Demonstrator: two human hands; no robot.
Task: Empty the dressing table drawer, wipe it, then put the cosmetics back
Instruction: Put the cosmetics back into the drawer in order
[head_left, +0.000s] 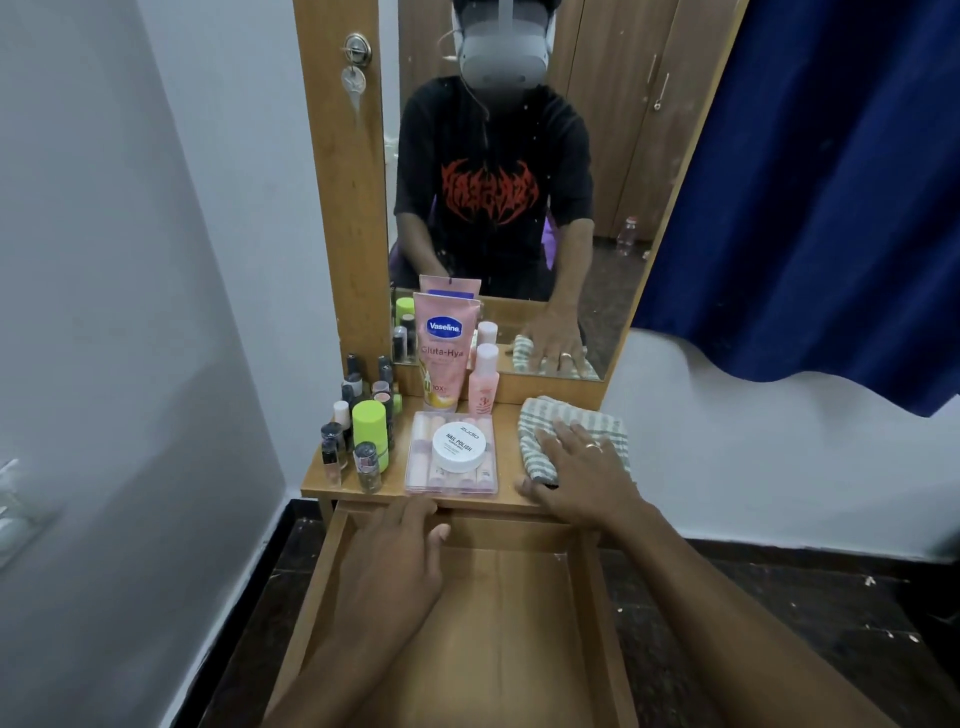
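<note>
Right hand (576, 467) spread flat on striped cloth (545, 421), left hand (400, 556) loosely spread over pulled-out drawer (498, 623), long axis toward viewer.

- Looked forward and down from head height, close over the open drawer (488, 623) and worktop (511, 496).
- Faced the mirror (597, 171) squarely.
</note>
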